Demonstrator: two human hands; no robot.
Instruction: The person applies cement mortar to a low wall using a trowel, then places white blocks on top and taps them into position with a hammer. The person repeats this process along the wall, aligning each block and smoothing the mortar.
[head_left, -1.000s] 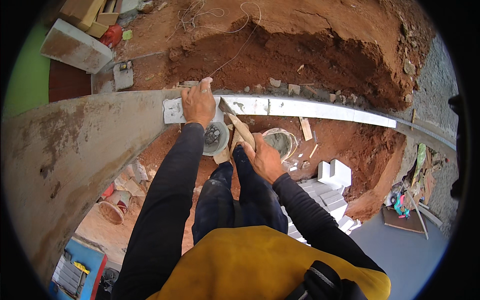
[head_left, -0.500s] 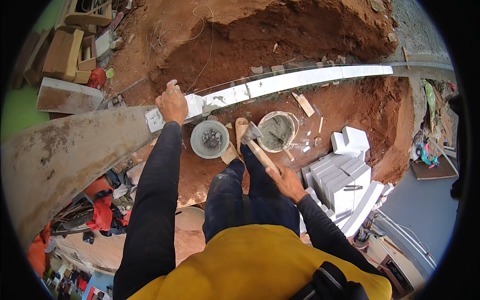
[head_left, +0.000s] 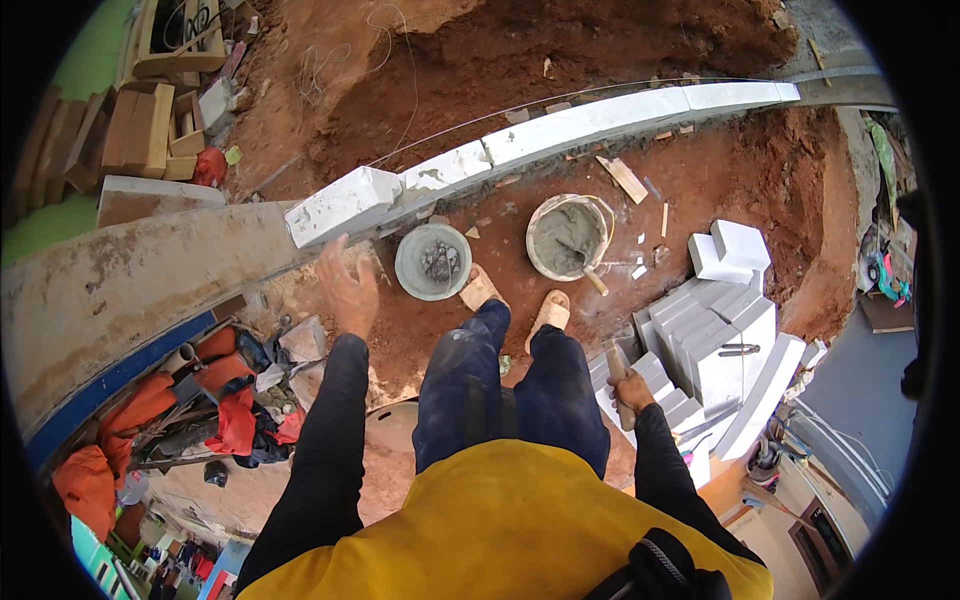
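Note:
My left hand (head_left: 345, 290) is open in the air, fingers spread and slightly blurred, just on the near side of the white block (head_left: 345, 205) at the left end of the wall row. It does not seem to touch the block. A row of white blocks (head_left: 590, 122) continues to the right along a string line. At the right, my right hand (head_left: 630, 388) is closed round the wooden handle of a hammer (head_left: 614, 358), beside the stacked blocks. Its head cannot be made out now. A bucket of wet mortar (head_left: 533, 240) with a trowel (head_left: 594, 281) stands ahead of my feet.
A grey bucket (head_left: 402, 268) with rubble inside stands left of the mortar. Stacked white blocks (head_left: 755, 350) are at the right. A concrete ledge (head_left: 110, 300) runs left; red and orange cloths (head_left: 235, 420) lie below it. A dug trench (head_left: 620, 50) lies beyond the row.
My left hand has come off the row's left end and drawn back toward me, opening. My right hand has carried the hammer right and nearer to me. My feet have shifted and the view has moved.

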